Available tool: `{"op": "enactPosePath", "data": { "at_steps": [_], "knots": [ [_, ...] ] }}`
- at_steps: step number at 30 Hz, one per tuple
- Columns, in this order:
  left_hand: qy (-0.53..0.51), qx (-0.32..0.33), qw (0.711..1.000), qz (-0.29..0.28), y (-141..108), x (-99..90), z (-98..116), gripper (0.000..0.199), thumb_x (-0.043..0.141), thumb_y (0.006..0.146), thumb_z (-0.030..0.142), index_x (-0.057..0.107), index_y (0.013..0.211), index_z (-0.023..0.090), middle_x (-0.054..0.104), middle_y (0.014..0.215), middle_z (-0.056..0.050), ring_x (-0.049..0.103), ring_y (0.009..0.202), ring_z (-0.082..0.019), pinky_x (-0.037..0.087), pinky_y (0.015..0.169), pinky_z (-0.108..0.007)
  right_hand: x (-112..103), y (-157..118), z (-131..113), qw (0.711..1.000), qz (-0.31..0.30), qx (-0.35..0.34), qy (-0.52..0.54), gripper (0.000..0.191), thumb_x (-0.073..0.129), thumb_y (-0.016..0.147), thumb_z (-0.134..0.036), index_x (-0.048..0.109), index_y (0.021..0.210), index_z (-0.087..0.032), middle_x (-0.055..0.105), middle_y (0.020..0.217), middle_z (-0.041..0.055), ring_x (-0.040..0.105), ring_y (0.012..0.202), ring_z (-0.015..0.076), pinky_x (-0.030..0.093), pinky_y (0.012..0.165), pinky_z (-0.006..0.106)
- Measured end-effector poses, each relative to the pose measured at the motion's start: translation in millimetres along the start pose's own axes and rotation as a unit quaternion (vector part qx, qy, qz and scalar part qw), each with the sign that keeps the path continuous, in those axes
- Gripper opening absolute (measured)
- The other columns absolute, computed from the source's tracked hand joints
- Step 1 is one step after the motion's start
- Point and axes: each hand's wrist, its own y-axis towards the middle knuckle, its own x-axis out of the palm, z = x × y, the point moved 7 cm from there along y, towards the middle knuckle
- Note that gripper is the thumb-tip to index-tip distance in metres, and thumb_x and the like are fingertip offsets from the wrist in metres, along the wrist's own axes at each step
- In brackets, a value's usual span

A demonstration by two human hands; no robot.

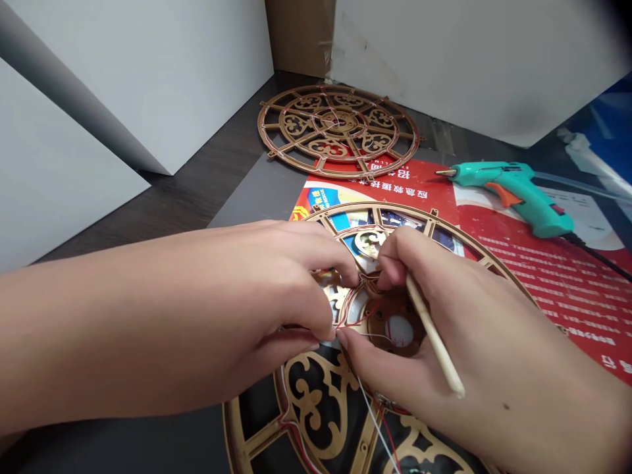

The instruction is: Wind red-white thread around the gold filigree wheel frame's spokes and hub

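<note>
Left fingers (323,263) pinch red wire (345,316) at the hub (390,329) of the wooden wheel (375,208) (right fingers (395,253) just beside, gripping a bamboo stick (434,336)).

Bright, even indoor light, soft shadows, dark blur in top-right corner

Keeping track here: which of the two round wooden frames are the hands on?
The nearer frame, under the left hand and right hand; the farther one lies untouched beyond.

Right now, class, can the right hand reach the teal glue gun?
Probably yes: nothing stands between the right hand and the glue gun on the red sheet, though holding a pale wooden stick.
</note>
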Motion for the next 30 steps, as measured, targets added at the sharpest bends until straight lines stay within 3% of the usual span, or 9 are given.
{"op": "enactPosePath", "data": {
  "at_steps": [4,9,15,21,27,30],
  "knots": [
    [0.004,0.023,0.997,-0.067,6,6.5,3,0.028,0.076,0.102,0.022,0.088,0.106,0.047,0.082,0.13,0.002,0.078,0.126,-0.025,0.073,0.101,-0.035,-2,3,-5,1.0,-0.002,-0.009,-0.022,0.029,0.074,0.08,-0.033,0.046,0.088,-0.033,0.062,0.063,-0.0066,0.052,0.045,0.0172,0.033,0.039,0.033],
    [0.0,0.027,0.998,-0.055,5,5.5,3,0.026,0.074,0.104,0.023,0.087,0.107,0.045,0.083,0.128,0.001,0.078,0.128,-0.026,0.072,0.104,-0.036,-5,3,-9,0.999,0.006,-0.018,-0.049,0.032,0.075,0.077,-0.03,0.045,0.086,-0.033,0.064,0.064,-0.0072,0.049,0.042,0.0159,0.033,0.04,0.033],
    [0.013,0.041,0.998,-0.035,-3,4.2,3,0.03,0.064,0.11,0.025,0.081,0.13,0.042,0.082,0.139,0.002,0.077,0.136,-0.024,0.068,0.113,-0.036,-3,4,-11,0.998,-0.004,-0.015,-0.059,0.029,0.074,0.078,-0.03,0.046,0.087,-0.032,0.067,0.068,-0.0067,0.051,0.044,0.0151,0.032,0.041,0.032],
    [0.007,0.048,0.998,-0.035,2,2.8,5,0.032,0.059,0.112,0.022,0.08,0.128,0.04,0.082,0.141,0.003,0.077,0.135,-0.021,0.066,0.112,-0.034,-4,5,-10,0.998,-0.006,-0.009,-0.055,0.027,0.072,0.081,-0.032,0.046,0.088,-0.032,0.067,0.068,-0.0052,0.052,0.045,0.016,0.029,0.043,0.033],
    [-0.009,0.016,0.999,-0.032,8,4.0,5,0.027,0.059,0.113,0.027,0.082,0.125,0.034,0.086,0.126,-0.002,0.08,0.124,-0.024,0.07,0.103,-0.037,-4,0,-10,0.999,-0.001,-0.02,-0.048,0.028,0.072,0.084,-0.032,0.044,0.089,-0.031,0.069,0.072,-0.0039,0.051,0.047,0.0156,0.03,0.046,0.033],
    [0.002,0.023,0.999,-0.036,8,5.4,6,0.029,0.058,0.113,0.027,0.083,0.125,0.034,0.085,0.128,-0.002,0.08,0.125,-0.024,0.07,0.102,-0.037,-4,-2,-10,0.999,0.003,-0.019,-0.049,0.028,0.07,0.085,-0.032,0.043,0.09,-0.031,0.07,0.074,-0.0045,0.05,0.047,0.0153,0.028,0.046,0.033]
  ]
}}
